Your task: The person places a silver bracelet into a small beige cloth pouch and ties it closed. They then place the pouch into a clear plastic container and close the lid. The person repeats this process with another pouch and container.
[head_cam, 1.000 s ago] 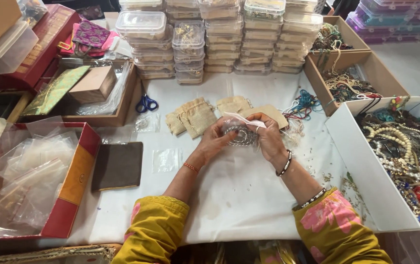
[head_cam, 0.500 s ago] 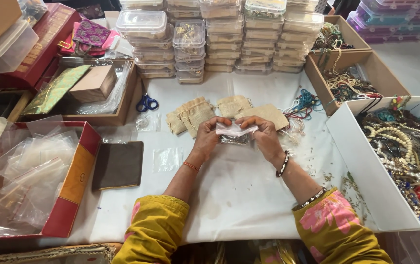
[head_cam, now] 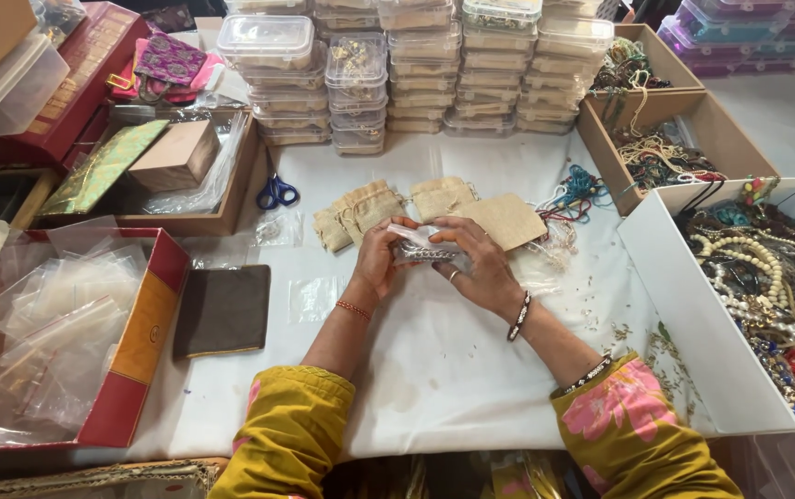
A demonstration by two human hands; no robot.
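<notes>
Both my hands hold a small clear plastic bag (head_cam: 419, 246) with a silvery chain inside, above the white tablecloth (head_cam: 453, 360). My left hand (head_cam: 380, 256) pinches its left end. My right hand (head_cam: 472, 263) covers its right side from above, fingers pressed on the bag. Just beyond the hands lie several beige burlap pouches (head_cam: 370, 208), and a flat burlap pouch (head_cam: 507, 220) sits by my right hand.
A red box of clear plastic bags (head_cam: 55, 323) stands at the left, beside a dark cloth pad (head_cam: 224, 310). Blue scissors (head_cam: 276, 193) lie behind it. Stacked clear containers (head_cam: 416, 74) line the back. A white box of beaded jewellery (head_cam: 767, 277) and brown trays (head_cam: 656, 139) stand at the right.
The bag was held up and open between my hands a second ago. Now my hands have lowered slightly and my right hand has folded over the bag, pressing it flat.
</notes>
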